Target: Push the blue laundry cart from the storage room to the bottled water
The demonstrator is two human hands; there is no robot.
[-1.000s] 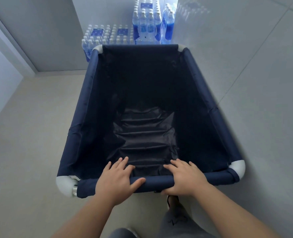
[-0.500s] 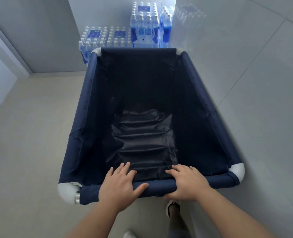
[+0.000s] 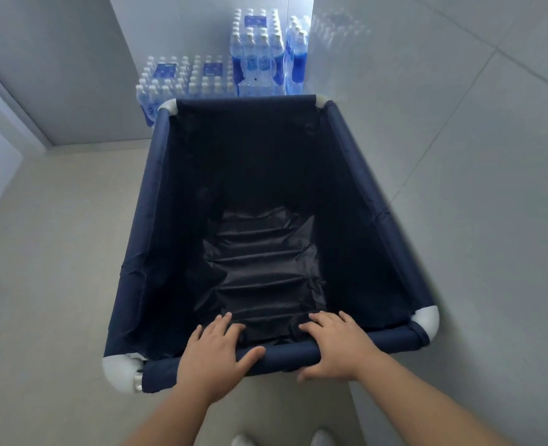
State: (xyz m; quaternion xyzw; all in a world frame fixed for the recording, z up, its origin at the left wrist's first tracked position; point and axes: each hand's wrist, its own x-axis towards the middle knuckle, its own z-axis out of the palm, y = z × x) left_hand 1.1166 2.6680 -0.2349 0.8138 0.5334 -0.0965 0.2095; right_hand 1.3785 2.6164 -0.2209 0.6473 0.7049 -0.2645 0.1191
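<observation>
On one blue laundry cart (image 3: pixel 150 239), left hand (image 3: pixel 213 357) and right hand (image 3: pixel 340 346) clamp fingers.

place: storage or back-of-house corner, bare utility look
stock: shrink-wrapped packs of bottled water (image 3: pixel 198 82) on the floor, a taller stack (image 3: pixel 256 56) beside them against the wall
walls: large plain grey tiles (image 3: pixel 459 107), glossy, reflecting bottles
floor: pale tile (image 3: pixel 50 252), unfurnished
equipment: navy fabric laundry cart (image 3: pixel 356 149), white pipe corner joints
</observation>
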